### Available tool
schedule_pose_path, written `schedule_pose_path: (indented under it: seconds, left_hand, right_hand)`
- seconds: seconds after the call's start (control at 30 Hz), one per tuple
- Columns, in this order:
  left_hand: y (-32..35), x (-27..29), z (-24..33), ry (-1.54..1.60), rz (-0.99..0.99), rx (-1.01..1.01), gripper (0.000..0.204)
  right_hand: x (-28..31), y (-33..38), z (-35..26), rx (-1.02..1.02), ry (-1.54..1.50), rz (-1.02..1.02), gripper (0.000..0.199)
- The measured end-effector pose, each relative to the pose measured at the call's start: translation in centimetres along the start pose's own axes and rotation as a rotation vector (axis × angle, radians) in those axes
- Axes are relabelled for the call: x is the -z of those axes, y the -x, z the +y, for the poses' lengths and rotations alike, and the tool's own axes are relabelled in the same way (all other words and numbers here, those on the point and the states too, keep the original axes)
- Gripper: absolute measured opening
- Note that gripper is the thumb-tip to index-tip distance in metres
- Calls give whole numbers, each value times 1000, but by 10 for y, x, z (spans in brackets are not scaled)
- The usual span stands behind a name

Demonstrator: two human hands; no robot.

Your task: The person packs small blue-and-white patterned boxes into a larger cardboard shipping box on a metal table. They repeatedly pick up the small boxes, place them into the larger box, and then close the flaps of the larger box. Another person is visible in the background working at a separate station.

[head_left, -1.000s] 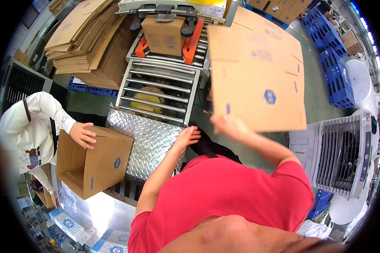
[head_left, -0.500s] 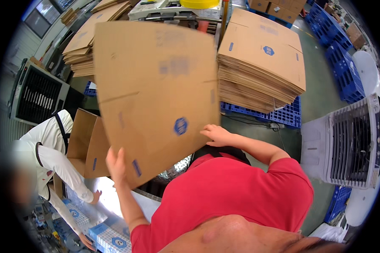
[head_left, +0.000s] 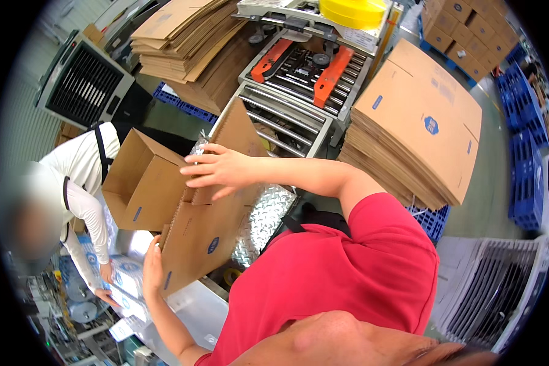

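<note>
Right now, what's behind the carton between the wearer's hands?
An open box shows left of the carton; textured metal plate and a roller conveyor show to its right. The carton covers part of the plate; anything wholly behind it cannot be seen.

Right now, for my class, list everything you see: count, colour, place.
Handled carton: 1, brown, centre-left
Open carton: 1, brown, left
Tread plate: 1, silver, centre
Conveyor: 1, grey, upper centre
Guides: 2, orange, upper centre
Round object: 1, yellow, top
Cardboard stacks: 2, brown, upper left, upper right
Boxes: many, brown, upper right
Pallets: several, blue, mostly right
Louvred units: 2, grey, upper left, lower right
Packages: several, blue-white, lower left
Co-worker: 1, white-sleeved, left
Left hand and right hand: 2, bare, at handled carton
</note>
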State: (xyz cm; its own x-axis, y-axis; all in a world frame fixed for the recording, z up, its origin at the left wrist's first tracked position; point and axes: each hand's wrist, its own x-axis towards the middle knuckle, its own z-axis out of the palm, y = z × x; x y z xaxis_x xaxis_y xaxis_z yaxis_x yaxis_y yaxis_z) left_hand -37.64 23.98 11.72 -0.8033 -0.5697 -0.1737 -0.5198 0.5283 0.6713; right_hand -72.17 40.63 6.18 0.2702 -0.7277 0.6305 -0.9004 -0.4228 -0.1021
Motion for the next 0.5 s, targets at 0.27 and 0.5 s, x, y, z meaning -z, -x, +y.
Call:
schedule_pose_path:
  seconds: [0.27,0.5]
  left_hand:
    - [37,0,4,-639,162,192,28]
    - [41,20,-37,-609,162,471,50]
  right_hand:
    - [28,17,6,140,-541,41,33]
    - [-47,-47,-62,450,-1070,-145,53]
